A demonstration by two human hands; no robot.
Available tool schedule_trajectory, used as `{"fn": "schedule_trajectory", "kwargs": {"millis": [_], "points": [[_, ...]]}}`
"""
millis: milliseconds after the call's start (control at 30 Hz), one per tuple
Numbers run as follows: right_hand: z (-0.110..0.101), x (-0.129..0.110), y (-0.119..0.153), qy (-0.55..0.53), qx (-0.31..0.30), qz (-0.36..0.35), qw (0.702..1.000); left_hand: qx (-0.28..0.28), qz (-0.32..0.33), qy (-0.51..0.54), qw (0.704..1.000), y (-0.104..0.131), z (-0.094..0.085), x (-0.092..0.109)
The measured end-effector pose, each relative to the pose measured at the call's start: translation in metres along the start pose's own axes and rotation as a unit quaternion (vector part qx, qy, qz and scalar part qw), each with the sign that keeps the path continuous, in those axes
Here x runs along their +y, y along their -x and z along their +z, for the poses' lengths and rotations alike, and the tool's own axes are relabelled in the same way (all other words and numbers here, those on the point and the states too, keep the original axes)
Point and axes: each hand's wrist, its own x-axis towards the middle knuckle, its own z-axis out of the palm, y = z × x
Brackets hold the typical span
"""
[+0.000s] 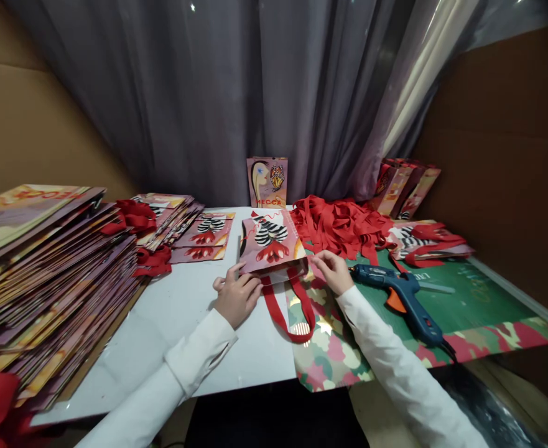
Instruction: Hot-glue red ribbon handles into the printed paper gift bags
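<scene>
A printed paper bag lies flat in front of me, its open edge toward me. It has a zebra-striped figure and red petals. A red ribbon handle loops out from that edge onto the table. My left hand is closed at the bag's lower left corner. From its fingers a thin grey strip stands up along the bag's side; its kind is unclear. My right hand pinches the bag's lower right corner between thumb and fingers. Just right of it lies a blue glue gun with an orange trigger.
Tall stacks of flat bags fill the left side. More bags lie behind my left hand. Red ribbons are heaped at the back right, near finished bags. One bag stands upright against the grey curtain.
</scene>
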Motion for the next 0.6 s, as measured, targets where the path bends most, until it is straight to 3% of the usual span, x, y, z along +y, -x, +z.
{"fn": "schedule_trajectory", "kwargs": {"millis": [133,400,600], "points": [[-0.009,-0.005,0.010,-0.047,0.019,0.015,0.999,-0.022,0.010,0.007,1.000,0.000,0.001,0.000],[0.006,-0.016,0.019,-0.175,0.013,0.080,0.981,-0.022,-0.003,-0.001,1.000,0.001,0.003,-0.002],[0.004,-0.026,0.027,-0.245,0.001,0.109,0.963,-0.024,0.006,-0.011,1.000,0.003,0.005,-0.001]]}}
